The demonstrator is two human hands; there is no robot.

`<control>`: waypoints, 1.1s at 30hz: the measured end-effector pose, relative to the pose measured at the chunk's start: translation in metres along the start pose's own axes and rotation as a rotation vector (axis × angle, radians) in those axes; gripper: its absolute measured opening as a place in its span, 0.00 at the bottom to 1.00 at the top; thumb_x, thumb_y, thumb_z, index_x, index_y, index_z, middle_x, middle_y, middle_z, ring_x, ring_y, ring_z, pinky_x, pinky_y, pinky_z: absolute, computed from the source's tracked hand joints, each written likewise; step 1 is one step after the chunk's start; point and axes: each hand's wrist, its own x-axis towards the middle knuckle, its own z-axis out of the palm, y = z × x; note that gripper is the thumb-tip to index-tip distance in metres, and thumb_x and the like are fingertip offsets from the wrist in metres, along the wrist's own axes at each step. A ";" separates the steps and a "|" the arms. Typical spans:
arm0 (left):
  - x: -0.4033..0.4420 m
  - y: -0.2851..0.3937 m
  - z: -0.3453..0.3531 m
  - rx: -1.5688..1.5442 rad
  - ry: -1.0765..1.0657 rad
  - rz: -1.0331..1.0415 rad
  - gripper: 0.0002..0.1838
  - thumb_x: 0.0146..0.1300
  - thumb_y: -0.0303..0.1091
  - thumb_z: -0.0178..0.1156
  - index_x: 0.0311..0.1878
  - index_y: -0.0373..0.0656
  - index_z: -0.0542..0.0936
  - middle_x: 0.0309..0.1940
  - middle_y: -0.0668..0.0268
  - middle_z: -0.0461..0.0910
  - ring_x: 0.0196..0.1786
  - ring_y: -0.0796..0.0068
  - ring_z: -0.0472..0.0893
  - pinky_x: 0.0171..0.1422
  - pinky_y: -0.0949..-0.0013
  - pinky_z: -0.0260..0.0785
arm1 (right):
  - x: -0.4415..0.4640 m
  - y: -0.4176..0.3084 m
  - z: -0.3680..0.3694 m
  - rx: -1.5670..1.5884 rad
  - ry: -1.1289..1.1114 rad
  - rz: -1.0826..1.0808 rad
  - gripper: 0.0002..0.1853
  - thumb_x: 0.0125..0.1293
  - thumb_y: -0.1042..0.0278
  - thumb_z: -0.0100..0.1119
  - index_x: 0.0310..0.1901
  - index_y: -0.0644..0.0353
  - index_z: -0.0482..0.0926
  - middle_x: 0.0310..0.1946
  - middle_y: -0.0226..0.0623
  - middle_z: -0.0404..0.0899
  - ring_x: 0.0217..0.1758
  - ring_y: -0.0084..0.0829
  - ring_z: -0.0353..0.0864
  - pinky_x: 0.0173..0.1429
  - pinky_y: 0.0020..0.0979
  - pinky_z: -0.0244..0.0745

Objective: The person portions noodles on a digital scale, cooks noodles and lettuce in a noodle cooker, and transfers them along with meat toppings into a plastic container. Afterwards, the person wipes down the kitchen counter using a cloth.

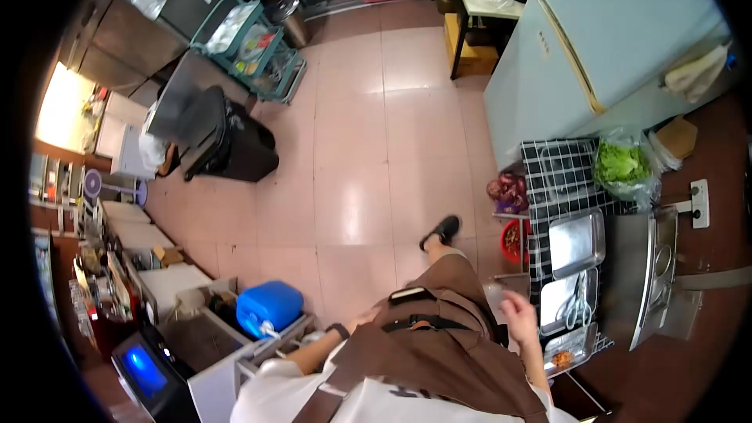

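Note:
Near the brown apron (439, 345), my left hand (362, 319) lies at the left side of the waist, a dark band on its wrist; its fingers are partly hidden and blurred. My right hand (517, 315) hangs beside the rack at the right, its fingers curled; whether anything small is in them cannot be made out. Right of that hand, scissors (578, 307) with pale handles lie on a metal tray (553, 305). Another tray (576, 244) sits above it, and a lower tray (581, 342) holds some orange food (562, 359).
A blue jug (269, 307) stands at the lower left, a black bin (235, 145) and a teal cart (262, 51) farther up. At the right are a fridge (580, 47), bagged lettuce (621, 163), a red basket (512, 241) and a bag of onions (509, 190). Tiled floor (352, 188) lies ahead.

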 end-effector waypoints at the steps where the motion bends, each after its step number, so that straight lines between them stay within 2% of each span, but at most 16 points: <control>1: 0.014 0.013 -0.016 -0.036 0.032 -0.056 0.25 0.75 0.47 0.55 0.64 0.37 0.75 0.53 0.57 0.82 0.56 0.66 0.80 0.63 0.63 0.71 | 0.019 -0.037 0.018 -0.098 -0.114 -0.122 0.18 0.72 0.65 0.58 0.59 0.63 0.80 0.53 0.41 0.85 0.54 0.35 0.84 0.60 0.32 0.76; 3: 0.044 0.044 -0.048 -0.082 0.100 -0.120 0.24 0.75 0.47 0.55 0.63 0.37 0.75 0.52 0.57 0.82 0.55 0.66 0.80 0.62 0.63 0.72 | 0.088 -0.027 0.048 -0.094 -0.490 -0.058 0.25 0.79 0.53 0.47 0.71 0.56 0.70 0.76 0.43 0.62 0.79 0.40 0.58 0.79 0.37 0.53; 5: 0.081 0.089 -0.080 -0.112 0.183 -0.139 0.24 0.75 0.47 0.55 0.62 0.37 0.75 0.51 0.57 0.82 0.54 0.66 0.80 0.62 0.63 0.72 | 0.164 -0.045 0.060 -0.045 -0.555 -0.132 0.29 0.81 0.48 0.37 0.76 0.54 0.61 0.81 0.41 0.48 0.84 0.37 0.43 0.82 0.38 0.40; 11: 0.160 0.241 -0.180 -0.165 0.384 -0.140 0.23 0.75 0.46 0.55 0.61 0.37 0.76 0.48 0.59 0.83 0.51 0.67 0.81 0.59 0.64 0.73 | 0.356 -0.150 0.065 0.188 -0.590 -0.071 0.33 0.80 0.43 0.35 0.79 0.53 0.55 0.83 0.41 0.39 0.86 0.35 0.32 0.84 0.38 0.29; 12: 0.168 0.266 -0.199 -0.179 0.415 -0.132 0.23 0.75 0.46 0.55 0.60 0.37 0.76 0.48 0.59 0.83 0.51 0.68 0.81 0.59 0.64 0.73 | 0.377 -0.167 0.066 0.160 -0.517 -0.102 0.33 0.79 0.42 0.38 0.76 0.53 0.61 0.79 0.47 0.53 0.84 0.37 0.44 0.83 0.38 0.37; 19: 0.261 0.430 -0.341 -0.192 0.523 -0.088 0.21 0.74 0.46 0.56 0.58 0.37 0.77 0.45 0.60 0.84 0.48 0.69 0.82 0.56 0.65 0.74 | 0.539 -0.269 0.056 -0.139 -0.617 0.118 0.29 0.75 0.45 0.44 0.69 0.55 0.71 0.62 0.52 0.71 0.68 0.42 0.68 0.70 0.43 0.61; 22: 0.313 0.487 -0.419 -0.106 0.557 -0.064 0.21 0.74 0.45 0.56 0.57 0.37 0.78 0.43 0.61 0.84 0.47 0.69 0.82 0.55 0.66 0.75 | 0.637 -0.297 0.051 -0.682 -0.789 0.091 0.28 0.73 0.46 0.47 0.66 0.55 0.75 0.55 0.54 0.79 0.61 0.44 0.78 0.65 0.45 0.71; 23: 0.330 0.510 -0.453 -0.027 0.568 -0.045 0.21 0.74 0.45 0.56 0.57 0.37 0.78 0.43 0.61 0.84 0.46 0.69 0.82 0.55 0.66 0.75 | 0.666 -0.357 0.054 -0.877 -0.733 0.030 0.27 0.73 0.47 0.48 0.65 0.56 0.76 0.53 0.55 0.81 0.59 0.45 0.82 0.63 0.45 0.75; 24: 0.348 0.542 -0.489 0.059 0.586 -0.007 0.21 0.74 0.45 0.56 0.57 0.37 0.78 0.43 0.61 0.84 0.46 0.69 0.82 0.54 0.66 0.75 | 0.692 -0.428 0.049 -0.907 -0.511 0.178 0.25 0.70 0.52 0.53 0.61 0.60 0.77 0.50 0.55 0.82 0.51 0.50 0.84 0.54 0.47 0.80; 25: 0.366 0.577 -0.525 0.115 0.594 0.025 0.20 0.74 0.45 0.56 0.56 0.37 0.78 0.42 0.61 0.84 0.45 0.70 0.82 0.54 0.66 0.76 | 0.715 -0.431 0.042 -0.649 -0.235 -0.053 0.21 0.65 0.55 0.60 0.47 0.69 0.77 0.34 0.49 0.83 0.35 0.45 0.86 0.43 0.40 0.82; 26: 0.379 0.621 -0.559 0.126 0.590 0.053 0.20 0.74 0.45 0.56 0.56 0.37 0.78 0.42 0.61 0.84 0.45 0.70 0.83 0.53 0.66 0.76 | 0.736 -0.498 0.042 -0.243 -0.263 0.218 0.20 0.68 0.55 0.57 0.46 0.67 0.78 0.32 0.46 0.83 0.34 0.41 0.87 0.40 0.37 0.82; 27: 0.378 0.729 -0.581 -0.168 0.482 -0.104 0.17 0.74 0.45 0.57 0.48 0.38 0.80 0.34 0.66 0.84 0.36 0.75 0.82 0.43 0.72 0.75 | 0.751 -0.571 0.042 0.180 -0.271 0.479 0.19 0.71 0.55 0.55 0.45 0.66 0.79 0.30 0.44 0.83 0.32 0.37 0.88 0.38 0.35 0.82; 29: 0.401 0.816 -0.616 -0.794 -0.287 -0.071 0.17 0.73 0.46 0.58 0.48 0.39 0.81 0.35 0.68 0.83 0.37 0.78 0.80 0.42 0.75 0.72 | 0.765 -0.618 0.047 0.938 -0.635 0.589 0.19 0.75 0.53 0.51 0.45 0.63 0.80 0.26 0.37 0.80 0.27 0.29 0.84 0.33 0.27 0.79; 31: 0.470 0.776 -0.653 -0.385 -0.075 -0.142 0.20 0.74 0.52 0.56 0.48 0.42 0.82 0.37 0.70 0.83 0.41 0.80 0.80 0.48 0.77 0.70 | 0.798 -0.539 0.103 1.060 -0.464 0.610 0.20 0.75 0.48 0.52 0.46 0.58 0.81 0.26 0.32 0.79 0.26 0.22 0.77 0.33 0.23 0.73; 32: 0.507 0.746 -0.676 -0.245 -0.027 -0.173 0.22 0.74 0.55 0.55 0.49 0.44 0.83 0.38 0.72 0.83 0.44 0.81 0.80 0.52 0.78 0.69 | 0.811 -0.556 0.107 1.200 -0.401 0.647 0.20 0.74 0.46 0.53 0.45 0.56 0.81 0.24 0.29 0.78 0.26 0.20 0.76 0.32 0.23 0.71; 33: 0.544 0.726 -0.697 -0.347 -0.016 -0.269 0.23 0.74 0.55 0.55 0.49 0.44 0.83 0.39 0.72 0.83 0.44 0.81 0.80 0.52 0.78 0.69 | 0.832 -0.559 0.112 1.331 -0.326 0.671 0.20 0.73 0.45 0.55 0.44 0.55 0.81 0.23 0.25 0.77 0.26 0.18 0.75 0.30 0.24 0.68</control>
